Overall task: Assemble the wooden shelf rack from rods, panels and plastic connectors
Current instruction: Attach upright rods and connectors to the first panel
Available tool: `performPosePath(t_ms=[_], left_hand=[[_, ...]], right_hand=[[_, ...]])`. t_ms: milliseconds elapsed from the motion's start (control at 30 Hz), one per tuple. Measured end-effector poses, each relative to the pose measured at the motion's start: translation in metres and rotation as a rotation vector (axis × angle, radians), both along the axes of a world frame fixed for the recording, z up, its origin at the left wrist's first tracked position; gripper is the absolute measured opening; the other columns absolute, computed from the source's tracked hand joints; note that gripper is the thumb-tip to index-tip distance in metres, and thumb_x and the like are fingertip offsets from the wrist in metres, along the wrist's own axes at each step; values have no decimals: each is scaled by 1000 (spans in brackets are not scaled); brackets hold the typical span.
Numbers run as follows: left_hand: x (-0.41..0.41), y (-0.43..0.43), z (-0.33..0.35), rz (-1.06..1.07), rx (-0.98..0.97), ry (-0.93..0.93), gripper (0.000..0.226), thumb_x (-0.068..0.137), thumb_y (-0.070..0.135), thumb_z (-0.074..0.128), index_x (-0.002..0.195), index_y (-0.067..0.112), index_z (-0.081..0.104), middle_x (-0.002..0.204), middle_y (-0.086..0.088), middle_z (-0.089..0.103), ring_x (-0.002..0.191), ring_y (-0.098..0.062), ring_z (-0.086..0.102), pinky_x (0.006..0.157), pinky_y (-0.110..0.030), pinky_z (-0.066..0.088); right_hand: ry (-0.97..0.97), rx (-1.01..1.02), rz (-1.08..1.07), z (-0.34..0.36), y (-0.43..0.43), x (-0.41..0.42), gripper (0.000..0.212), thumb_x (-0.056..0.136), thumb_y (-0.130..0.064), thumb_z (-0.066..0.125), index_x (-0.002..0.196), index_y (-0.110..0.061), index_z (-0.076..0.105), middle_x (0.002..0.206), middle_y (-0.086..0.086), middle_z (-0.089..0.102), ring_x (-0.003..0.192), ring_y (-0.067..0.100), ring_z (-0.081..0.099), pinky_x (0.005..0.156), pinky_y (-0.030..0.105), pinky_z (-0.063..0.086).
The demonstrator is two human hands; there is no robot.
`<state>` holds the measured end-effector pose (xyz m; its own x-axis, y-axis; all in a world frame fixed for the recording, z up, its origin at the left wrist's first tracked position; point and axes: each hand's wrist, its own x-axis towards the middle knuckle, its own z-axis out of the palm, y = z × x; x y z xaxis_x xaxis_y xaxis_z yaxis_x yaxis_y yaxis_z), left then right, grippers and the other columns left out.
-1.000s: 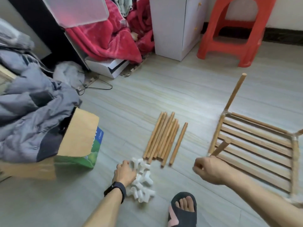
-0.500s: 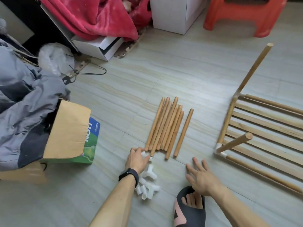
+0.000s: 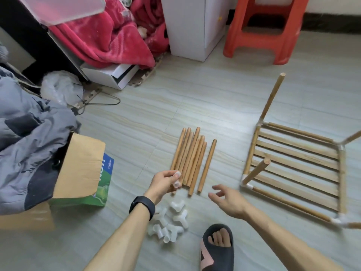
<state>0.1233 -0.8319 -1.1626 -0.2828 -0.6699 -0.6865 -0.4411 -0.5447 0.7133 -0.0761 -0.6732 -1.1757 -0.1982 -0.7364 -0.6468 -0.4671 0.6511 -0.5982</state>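
Toes in a black slipper [image 3: 216, 257] sit nearest you at the bottom edge. Just to their left, a pile of white connectors [image 3: 172, 222] lies on the floor [image 3: 121, 241] beside your left forearm. Your left hand [image 3: 163, 182], with a black band [image 3: 142, 206] on its wrist, is raised just beyond that pile. Its fingers and thumb are curled round a single connector [image 3: 176, 179], held close to the near ends of the rods. Your right hand [image 3: 229, 200] hovers to the right of it, fingers spread and relaxed, holding nothing. Past both hands a bundle of loose rods [image 3: 188, 157] lies side by side on the floor, with a lone rod [image 3: 207, 165] slightly apart on its right. Further right the slatted panel [image 3: 297, 161] lies flat, white plastic joints at its corners and wooden posts [image 3: 272, 96] rising from them. Off to your left a cardboard box [image 3: 84, 165] sits under a grey jacket [image 3: 29, 130]. Farthest away are a red blanket [image 3: 101, 40], a white cabinet [image 3: 187, 26] and a red stool [image 3: 267, 30].
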Motion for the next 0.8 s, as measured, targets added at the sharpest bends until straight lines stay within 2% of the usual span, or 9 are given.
performPosePath(t_ms=[67, 133, 267, 400, 533, 600, 667, 733, 800], left_hand=[[-29, -3, 41, -97, 91, 179, 30, 98, 7, 64, 127, 3, 62, 111, -15, 74, 92, -29, 74, 76, -31, 60], [-59, 0, 86, -212, 114, 309, 31, 97, 2, 63, 127, 7, 62, 115, -15, 74, 96, -31, 74, 75, -30, 60], [-114, 17, 167, -359, 103, 440, 27, 95, 1, 64, 121, 11, 63, 111, -18, 75, 97, -32, 74, 84, -33, 61], [-153, 38, 225, -414, 74, 535, 27, 93, 1, 66, 120, 7, 64, 108, -18, 74, 94, -29, 73, 79, -30, 61], [-184, 70, 260, -459, -190, 538, 25, 88, 2, 74, 112, 8, 70, 108, -13, 68, 85, -20, 74, 74, -27, 60], [-196, 86, 272, -456, -359, 511, 31, 84, 6, 80, 113, 8, 70, 113, -9, 69, 92, -20, 74, 81, -31, 61], [-204, 101, 280, -478, -577, 395, 31, 82, 14, 84, 110, 16, 72, 114, 0, 69, 101, -16, 71, 91, -32, 58], [-207, 115, 285, -494, -755, 288, 29, 80, 23, 86, 105, 25, 72, 112, 9, 69, 101, -10, 69, 92, -28, 55], [-207, 128, 283, -452, -751, 314, 36, 76, 27, 88, 108, 27, 70, 114, 9, 68, 102, -9, 67, 90, -28, 55]], right_hand=[[-48, -157, -112, 42, -5, -7, 52, 95, -62, 55, 138, -33, 52, 111, -12, 69, 85, 2, 73, 74, 22, 52], [-94, -284, -216, 87, -9, -20, 41, 94, -60, 58, 127, -36, 55, 104, -10, 72, 75, 3, 74, 67, 23, 52], [-130, -428, -360, 175, -5, -58, 27, 98, -51, 58, 107, -27, 66, 97, 0, 76, 72, 12, 75, 62, 26, 53], [-138, -421, -387, 239, 17, -93, 40, 102, -52, 51, 109, -17, 70, 102, 3, 75, 75, 14, 75, 69, 30, 56], [-243, -509, -482, 274, 46, -112, 44, 99, -54, 56, 111, -15, 71, 107, 5, 77, 77, 17, 74, 76, 34, 58], [-284, -575, -565, 279, 59, -116, 39, 99, -49, 59, 111, -15, 71, 110, 6, 77, 83, 22, 76, 80, 36, 58], [-363, -621, -671, 278, 70, -115, 36, 100, -47, 60, 110, -15, 71, 108, 5, 77, 90, 28, 76, 77, 35, 58], [-438, -657, -754, 275, 77, -112, 33, 102, -42, 58, 110, -13, 70, 105, 5, 78, 90, 30, 75, 71, 30, 59], [-524, -705, -818, 273, 81, -113, 29, 104, -34, 56, 109, -9, 70, 100, 8, 76, 84, 27, 70, 68, 29, 58]])
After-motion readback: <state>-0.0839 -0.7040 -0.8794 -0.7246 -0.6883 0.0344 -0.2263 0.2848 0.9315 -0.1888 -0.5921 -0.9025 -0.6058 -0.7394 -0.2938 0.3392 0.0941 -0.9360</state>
